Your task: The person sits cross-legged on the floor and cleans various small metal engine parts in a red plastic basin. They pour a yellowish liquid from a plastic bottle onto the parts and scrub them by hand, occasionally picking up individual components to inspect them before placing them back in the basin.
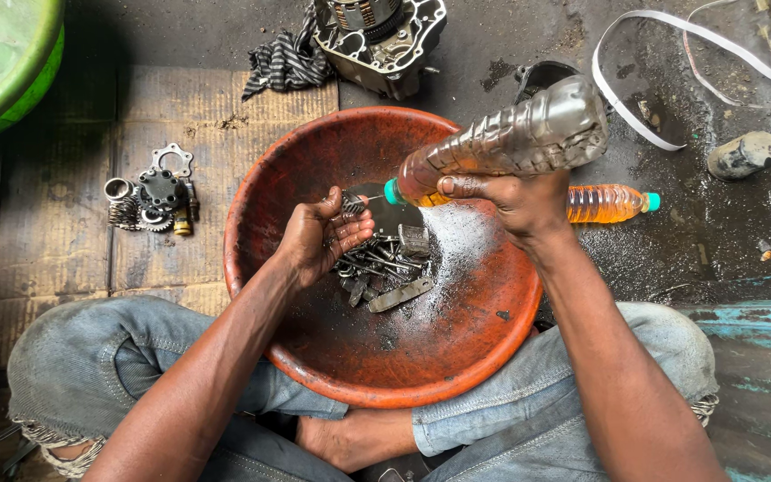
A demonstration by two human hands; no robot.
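A wide orange-red bowl (457, 348) rests between my knees. In its middle lies a pile of several bolts and small metal parts (384, 268) in a wet patch. My left hand (319, 236) is cupped over the pile, fingers closed on a small metal part. My right hand (515, 201) grips a crumpled plastic bottle (510, 138) of amber liquid. The bottle is tipped sideways, and its teal cap points at my left hand. A thin stream runs from the cap toward the part.
A second bottle of amber liquid (609, 203) lies behind the bowl on the right. Gears and a gasket (155, 201) sit on cardboard at the left. An engine casing (381, 36) and striped rag (283, 61) lie beyond. A green basin (2, 62) sits top left.
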